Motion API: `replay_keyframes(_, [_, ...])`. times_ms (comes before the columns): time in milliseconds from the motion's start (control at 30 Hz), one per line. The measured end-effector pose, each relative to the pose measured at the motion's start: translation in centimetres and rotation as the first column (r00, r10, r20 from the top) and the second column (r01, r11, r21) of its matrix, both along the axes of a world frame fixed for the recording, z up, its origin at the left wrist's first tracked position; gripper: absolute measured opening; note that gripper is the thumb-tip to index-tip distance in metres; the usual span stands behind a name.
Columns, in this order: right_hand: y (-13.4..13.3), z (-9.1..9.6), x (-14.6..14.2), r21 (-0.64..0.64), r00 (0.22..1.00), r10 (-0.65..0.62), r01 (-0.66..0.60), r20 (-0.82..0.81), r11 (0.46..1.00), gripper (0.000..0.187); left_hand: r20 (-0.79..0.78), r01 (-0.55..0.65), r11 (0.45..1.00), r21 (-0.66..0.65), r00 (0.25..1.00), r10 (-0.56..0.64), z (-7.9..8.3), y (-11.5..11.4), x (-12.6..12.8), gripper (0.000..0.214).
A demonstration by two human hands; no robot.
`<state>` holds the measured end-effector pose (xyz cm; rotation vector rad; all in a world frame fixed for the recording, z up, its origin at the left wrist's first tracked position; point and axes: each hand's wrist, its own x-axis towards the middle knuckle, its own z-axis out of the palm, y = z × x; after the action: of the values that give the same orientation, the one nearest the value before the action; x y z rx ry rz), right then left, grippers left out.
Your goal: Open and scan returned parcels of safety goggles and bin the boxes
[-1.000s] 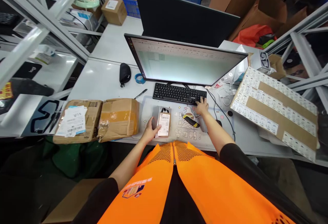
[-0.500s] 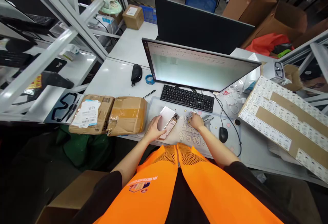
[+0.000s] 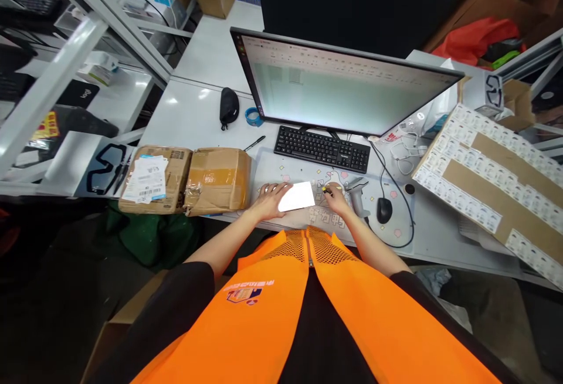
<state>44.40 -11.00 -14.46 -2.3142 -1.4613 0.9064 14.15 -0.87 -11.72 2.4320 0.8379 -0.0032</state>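
Note:
My left hand is closed around the left end of a small flat white box, whose upper face shines bright white. The box is over the desk mat, in front of the keyboard. To its right, my right hand is closed on a small yellow and black tool, its kind too small to make out. The tool's tip points toward the box and stands apart from it. Right of that hand, a grey handheld scanner-like device lies on the printed mat.
A black keyboard lies below the monitor. Two taped cartons stand at left. A pen, blue tape roll and black pouch lie behind them. At right are a mouse and label-covered cardboard.
The view has tipped downward. The box has turned in my left hand, with a bright blank face now showing. The yellow and black tool now shows in my right hand.

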Motion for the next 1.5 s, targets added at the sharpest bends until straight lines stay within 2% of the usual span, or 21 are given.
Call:
replay_keyframes(133, [0.1, 0.1, -0.5, -0.018, 1.000, -0.011, 0.011, -0.010, 1.000, 0.049, 0.052, -0.089, 0.993, -0.081, 0.994, 0.094, -0.4, -0.3, -0.1, 0.110])
replay_keyframes(233, [-0.4, 0.0, -0.6, -0.050, 0.998, -0.040, 0.042, 0.044, 0.998, 0.055, 0.048, -0.225, 0.972, -0.073, 0.972, 0.228, -0.6, -1.1, -0.3, 0.116])
replay_keyframes(333, [-1.2, 0.0, -0.7, -0.087, 0.993, -0.061, 0.070, 0.098, 0.994, 0.061, 0.046, -0.368, 0.926, -0.081, 0.927, 0.372, -0.7, -2.2, -0.6, 0.115])
replay_keyframes(400, [-2.0, 0.0, -0.6, -0.102, 0.991, -0.061, 0.073, 0.116, 0.992, 0.060, 0.067, -0.409, 0.907, -0.106, 0.907, 0.416, -0.9, -2.8, -0.8, 0.110])
replay_keyframes(467, [-2.9, 0.1, -0.2, -0.059, 0.987, -0.066, 0.075, 0.146, 0.995, 0.056, 0.110, -0.453, 0.878, -0.154, 0.875, 0.471, -1.0, -3.2, -1.1, 0.108])
replay_keyframes(500, [-3.4, 0.1, 0.2, -0.007, 0.982, -0.082, 0.084, 0.172, 0.996, 0.053, 0.131, -0.496, 0.843, -0.207, 0.840, 0.527, -1.1, -3.3, -1.2, 0.107])
replay_keyframes(533, [-3.9, 0.2, 0.8, 0.062, 0.971, -0.117, 0.106, 0.208, 0.992, 0.051, 0.138, -0.548, 0.782, -0.296, 0.786, 0.603, -1.2, -3.5, -1.2, 0.104])
replay_keyframes(567, [-4.3, 0.2, 1.5, 0.139, 0.953, -0.173, 0.142, 0.249, 0.980, 0.050, 0.123, -0.581, 0.692, -0.429, 0.721, 0.682, -1.2, -3.6, -1.2, 0.100])
replay_keyframes(600, [-4.8, 0.2, 2.4, 0.208, 0.927, -0.240, 0.185, 0.287, 0.961, 0.050, 0.082, -0.570, 0.568, -0.594, 0.659, 0.747, -1.1, -3.7, -1.2, 0.094])
replay_keyframes(633, [-5.2, 0.2, 3.3, 0.254, 0.897, -0.308, 0.233, 0.317, 0.939, 0.051, 0.022, -0.503, 0.414, -0.759, 0.615, 0.788, -1.1, -3.9, -1.2, 0.090])
replay_keyframes(667, [-5.5, 0.1, 4.2, 0.272, 0.867, -0.366, 0.283, 0.339, 0.920, 0.054, -0.036, -0.387, 0.247, -0.888, 0.595, 0.803, -0.9, -4.1, -1.1, 0.088])
replay_keyframes(700, [-5.6, 0.1, 5.0, 0.256, 0.844, -0.409, 0.334, 0.348, 0.907, 0.059, -0.074, -0.248, 0.093, -0.964, 0.592, 0.802, -0.7, -4.4, -0.9, 0.089])
replay_keyframes(733, [-5.7, 0.0, 5.7, 0.210, 0.835, -0.430, 0.378, 0.344, 0.902, 0.065, -0.089, -0.112, -0.027, -0.993, 0.591, 0.802, -0.5, -4.6, -0.7, 0.090])
replay_keyframes(767, [-5.7, -0.1, 6.2, 0.145, 0.839, -0.433, 0.408, 0.329, 0.901, 0.071, -0.088, 0.000, -0.108, -0.994, 0.583, 0.808, -0.3, -4.9, -0.4, 0.090])
replay_keyframes(833, [-5.3, -0.3, 6.7, 0.023, 0.856, -0.424, 0.438, 0.295, 0.899, 0.080, -0.078, 0.146, -0.188, -0.971, 0.549, 0.832, 0.1, -5.3, 0.2, 0.088])
replay_keyframes(900, [-4.7, -0.3, 6.6, -0.026, 0.862, -0.420, 0.444, 0.284, 0.895, 0.080, -0.075, 0.220, -0.221, -0.950, 0.526, 0.847, 0.3, -5.6, 1.0, 0.088])
replay_keyframes(1033, [-3.7, 0.0, 5.9, -0.021, 0.844, -0.450, 0.476, 0.291, 0.879, 0.073, -0.079, 0.271, -0.252, -0.929, 0.520, 0.850, 0.3, -6.1, 2.1, 0.091])
replay_keyframes(1167, [-3.9, 1.5, 5.6, -0.016, 0.843, -0.462, 0.485, 0.276, 0.874, 0.066, -0.096, 0.300, -0.281, -0.912, 0.510, 0.855, 0.3, -6.6, 2.5, 0.093])
replay_keyframes(1300, [-6.1, 5.6, 4.9, -0.004, 0.914, -0.390, 0.393, 0.109, 0.919, 0.047, -0.123, 0.273, -0.266, -0.924, 0.447, 0.886, 0.1, -6.8, 2.8, 0.092])
replay_keyframes(1400, [-8.6, 9.8, 3.0, 0.008, 0.975, -0.214, 0.215, -0.052, 0.977, 0.043, -0.142, 0.225, -0.242, -0.944, 0.385, 0.912, -0.2, -6.8, 3.3, 0.089])
replay_keyframes(1500, [-10.3, 13.4, 0.3, 0.074, 0.992, -0.050, 0.059, -0.118, 0.995, 0.047, -0.136, 0.195, -0.219, -0.956, 0.366, 0.921, -0.5, -6.9, 3.9, 0.087])
